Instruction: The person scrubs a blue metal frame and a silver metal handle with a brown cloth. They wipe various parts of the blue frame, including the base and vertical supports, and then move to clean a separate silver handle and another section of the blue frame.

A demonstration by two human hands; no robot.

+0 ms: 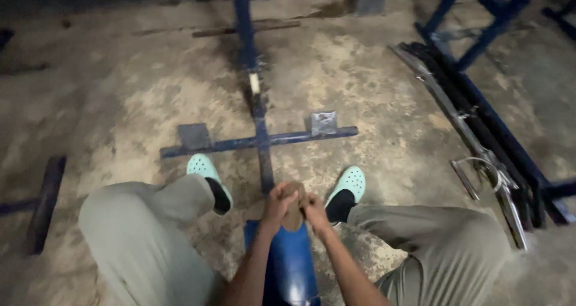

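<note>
Clasping a small brown piece (293, 205) between both palms at lower centre, your left hand (277, 203) and right hand (313, 210) press together over the blue bench (288, 264), likely steadying it against the frame.

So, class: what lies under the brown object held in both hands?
Under the brown object, held by the left hand and right hand, sits a blue seat. The object's lower end is hidden by fingers.
</note>
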